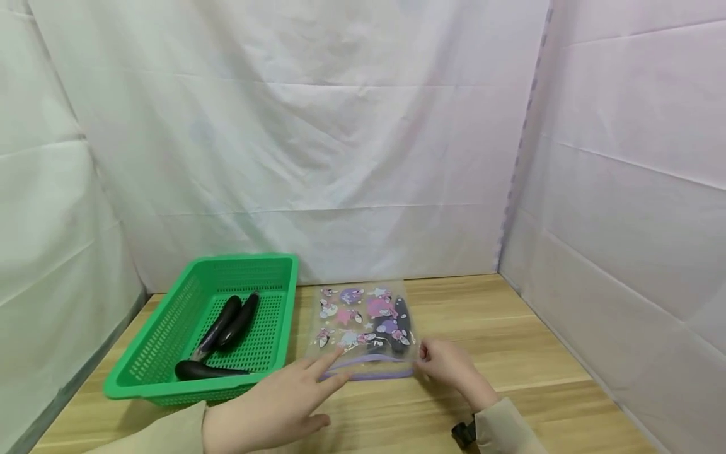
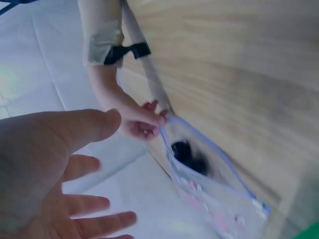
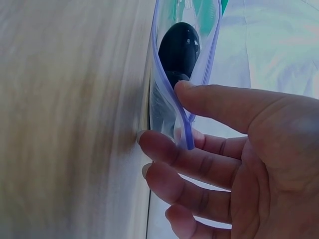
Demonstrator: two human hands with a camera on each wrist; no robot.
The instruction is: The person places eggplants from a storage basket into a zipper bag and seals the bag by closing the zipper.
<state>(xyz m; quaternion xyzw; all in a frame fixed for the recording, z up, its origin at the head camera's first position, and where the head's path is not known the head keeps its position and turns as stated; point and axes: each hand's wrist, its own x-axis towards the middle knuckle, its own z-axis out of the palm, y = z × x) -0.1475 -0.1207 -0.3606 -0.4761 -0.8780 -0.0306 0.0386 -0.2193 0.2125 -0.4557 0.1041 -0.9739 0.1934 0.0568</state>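
A clear zip bag [image 1: 334,325] printed with pink and purple figures lies flat on the table, its purple-edged mouth toward me. Dark eggplants [image 3: 180,49] are inside, on the bag's right side; the print partly hides them. At the mouth's right corner my right hand [image 1: 450,369] pinches the edge between thumb and fingers. The mouth gapes in both wrist views. My left hand [image 1: 278,403] hovers by the mouth's left end with fingers spread and holds nothing; from the head view I cannot tell whether its fingertips touch the bag.
Left of the bag stands a green perforated basket [image 1: 293,296], with 3 eggplants [image 1: 241,321] in it. The wooden table [image 1: 482,315] is bounded by white cloth walls [image 1: 340,145] at the back and both sides.
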